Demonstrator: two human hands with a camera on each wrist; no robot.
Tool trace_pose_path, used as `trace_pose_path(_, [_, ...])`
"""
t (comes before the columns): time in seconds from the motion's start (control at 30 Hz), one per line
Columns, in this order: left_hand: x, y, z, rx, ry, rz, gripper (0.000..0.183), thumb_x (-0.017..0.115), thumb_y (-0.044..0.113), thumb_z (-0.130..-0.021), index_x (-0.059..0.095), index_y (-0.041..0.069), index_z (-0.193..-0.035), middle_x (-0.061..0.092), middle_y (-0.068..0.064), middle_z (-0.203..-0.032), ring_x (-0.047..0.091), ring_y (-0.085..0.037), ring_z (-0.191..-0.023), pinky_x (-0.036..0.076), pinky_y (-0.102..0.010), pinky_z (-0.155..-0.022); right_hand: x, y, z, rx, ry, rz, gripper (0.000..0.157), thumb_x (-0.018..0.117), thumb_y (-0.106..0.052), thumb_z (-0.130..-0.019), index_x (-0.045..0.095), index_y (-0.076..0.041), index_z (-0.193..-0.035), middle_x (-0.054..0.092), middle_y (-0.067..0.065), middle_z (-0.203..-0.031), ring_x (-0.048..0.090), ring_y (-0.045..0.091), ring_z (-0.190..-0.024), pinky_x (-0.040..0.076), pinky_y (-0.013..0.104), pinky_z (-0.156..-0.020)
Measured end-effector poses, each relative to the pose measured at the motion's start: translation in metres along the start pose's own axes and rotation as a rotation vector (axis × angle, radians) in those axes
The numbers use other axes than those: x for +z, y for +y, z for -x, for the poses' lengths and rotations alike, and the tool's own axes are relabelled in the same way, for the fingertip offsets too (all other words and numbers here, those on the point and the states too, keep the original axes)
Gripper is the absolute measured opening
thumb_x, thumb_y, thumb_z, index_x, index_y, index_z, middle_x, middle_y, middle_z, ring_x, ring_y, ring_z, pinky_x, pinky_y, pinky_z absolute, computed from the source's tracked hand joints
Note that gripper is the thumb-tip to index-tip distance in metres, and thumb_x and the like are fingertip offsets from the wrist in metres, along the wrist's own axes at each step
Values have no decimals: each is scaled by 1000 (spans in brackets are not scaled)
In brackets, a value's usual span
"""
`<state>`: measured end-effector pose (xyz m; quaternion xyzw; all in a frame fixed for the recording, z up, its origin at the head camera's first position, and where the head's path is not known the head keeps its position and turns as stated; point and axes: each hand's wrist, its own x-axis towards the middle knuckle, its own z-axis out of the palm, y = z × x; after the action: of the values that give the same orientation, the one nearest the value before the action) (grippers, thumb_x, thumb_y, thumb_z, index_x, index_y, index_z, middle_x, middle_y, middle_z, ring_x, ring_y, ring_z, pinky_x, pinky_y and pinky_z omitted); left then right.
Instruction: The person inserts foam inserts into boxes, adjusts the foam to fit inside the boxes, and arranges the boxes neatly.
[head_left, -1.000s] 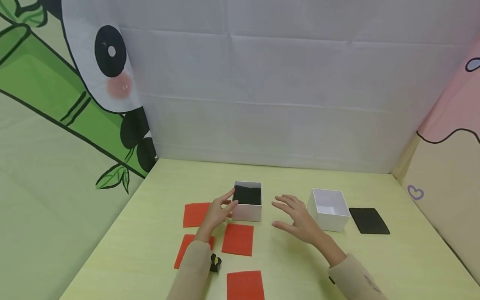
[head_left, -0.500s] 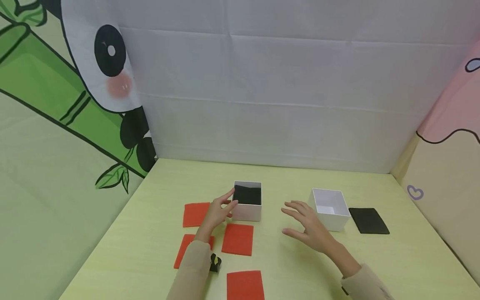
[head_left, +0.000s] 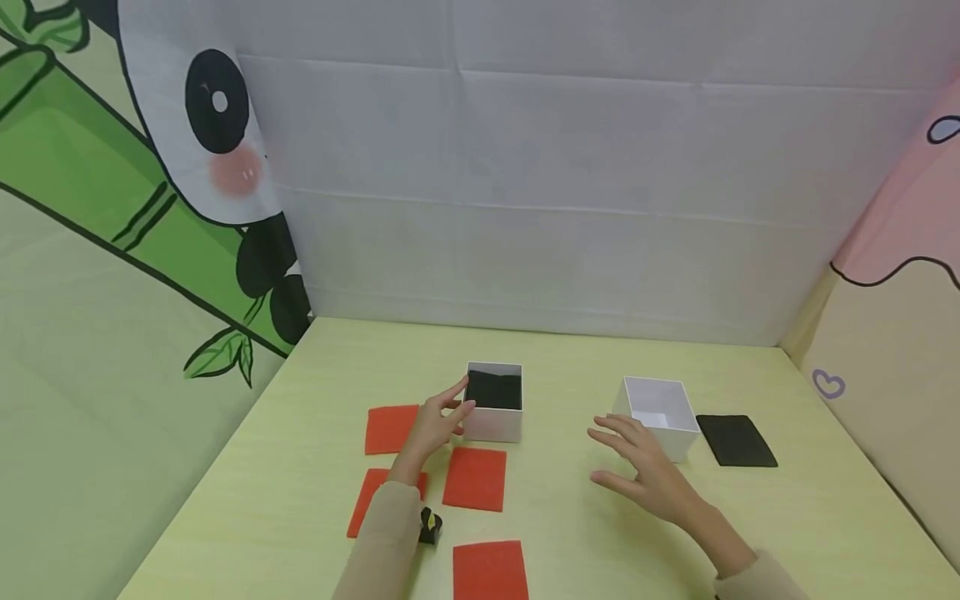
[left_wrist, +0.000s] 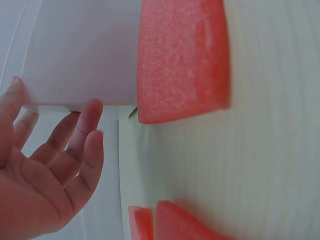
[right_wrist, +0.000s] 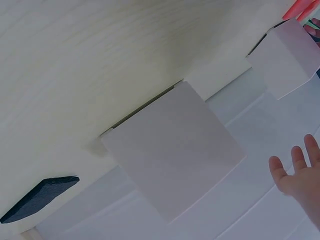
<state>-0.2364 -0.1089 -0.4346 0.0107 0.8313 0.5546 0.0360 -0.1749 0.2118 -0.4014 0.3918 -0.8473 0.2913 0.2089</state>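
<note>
My left hand [head_left: 433,427] rests against the left side of an open-topped white box [head_left: 492,425], its fingertips at the rim and near corner. A black flat piece [head_left: 495,390] sits inside that box. In the left wrist view the loosely bent fingers [left_wrist: 90,155] lie along the box's edge. To the right, my right hand [head_left: 643,467] hovers over the table with spread fingers and holds nothing. Just beyond it stands a second white box [head_left: 663,437], whose inner floor shows bare. A black square piece [head_left: 737,441] lies to the right of this box.
Several red square pieces lie around the left arm, among them one below the left box [head_left: 475,479] and one at the front [head_left: 491,571]. A small black-and-yellow object [head_left: 431,527] shows beside the left sleeve. A white cloth backdrop [head_left: 525,208] rises behind the table.
My right hand has moved right and slightly nearer the front, away from the left box and toward the second one. My left hand keeps its place at the left box.
</note>
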Motion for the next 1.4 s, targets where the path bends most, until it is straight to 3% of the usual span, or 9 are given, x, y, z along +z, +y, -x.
trace_pose_path(0.37, [0, -2, 0, -1, 2, 6, 56, 59, 36, -85, 38, 29, -137, 54, -15, -112, 61, -23, -63, 43, -28, -55, -12, 7, 20, 93, -39, 16, 52, 74, -22, -73, 55, -12, -120, 47, 6, -126, 37, 25, -117, 23, 26, -96])
trace_pose_path(0.6, [-1, -3, 0, -3, 5, 11, 55, 59, 34, -86, 38, 29, -137, 55, -15, -110, 61, -24, -63, 43, -27, -55, -17, 13, 28, 80, -17, 4, 52, 75, -18, -71, 56, -8, -119, 48, 8, -124, 39, 25, -115, 19, 18, -97])
trace_pose_path(1.17, [-1, -2, 1, -10, 5, 8, 55, 59, 34, -86, 38, 30, -136, 55, -16, -112, 61, -24, -63, 43, -27, -55, -38, 31, 50, 72, 49, -37, 53, 76, -4, -65, 57, 1, -115, 51, 17, -117, 39, 17, -115, 21, 16, -97])
trace_pose_path(1.4, [-2, -1, 0, 2, 1, 13, 55, 59, 33, -86, 38, 28, -137, 55, -16, -112, 62, -26, -64, 42, -27, -53, -49, 38, 59, 109, 82, 6, 54, 76, 0, -62, 58, 3, -112, 52, 18, -115, 37, 13, -114, 22, 13, -93])
